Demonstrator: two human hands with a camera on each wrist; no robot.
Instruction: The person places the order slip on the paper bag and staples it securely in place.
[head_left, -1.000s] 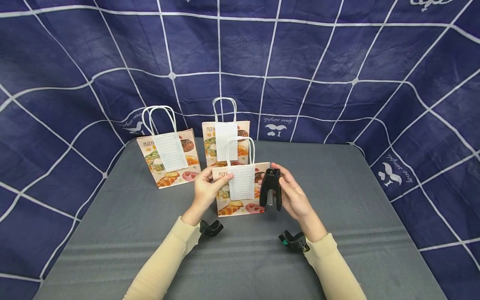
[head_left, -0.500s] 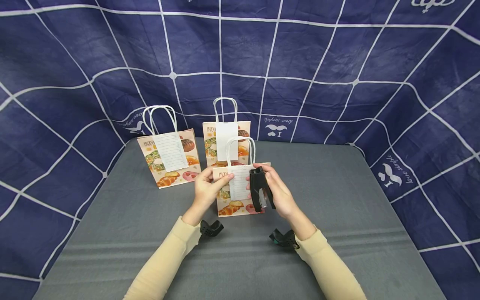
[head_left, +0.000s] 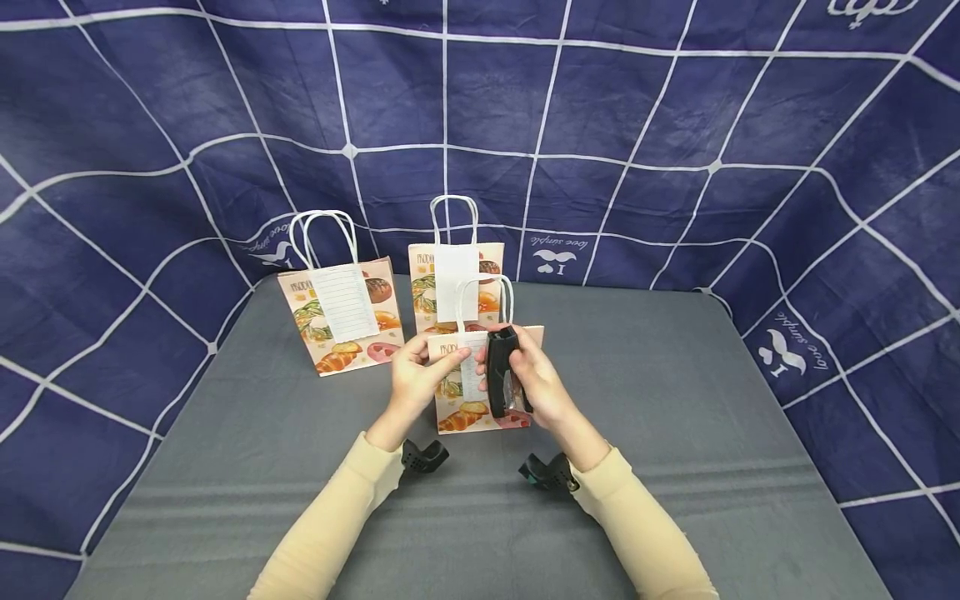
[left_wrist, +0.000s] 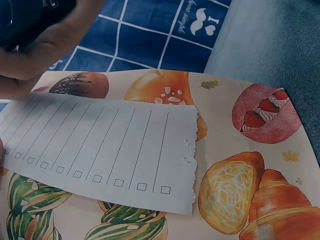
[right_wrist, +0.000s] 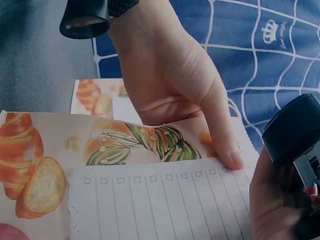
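A printed paper bag [head_left: 459, 419] with white twisted handles stands at the middle of the table. My left hand [head_left: 408, 379] pinches its upper left edge, thumb pressing on a lined paper slip [left_wrist: 125, 150] that lies against the bag's front. In the right wrist view, that thumb sits on the slip's edge beside its row of small checkboxes. My right hand [head_left: 542, 385] grips a black stapler [head_left: 499, 371] in front of the bag's upper right part, covering some of the slip. The stapler's jaws are apart; I cannot tell whether paper lies between them.
Two similar bags stand farther back: one [head_left: 345, 354] at left with a lined slip [head_left: 347, 304], another [head_left: 491, 258] directly behind with a white slip [head_left: 454, 287]. A grey cloth [head_left: 675, 417] covers the table. Blue checked curtain [head_left: 615, 108] hangs behind and at the sides.
My right hand has moved left with the stapler, from the bag's right edge to over the slip, turning the stapler slightly. The left hand keeps its pinch on the bag.
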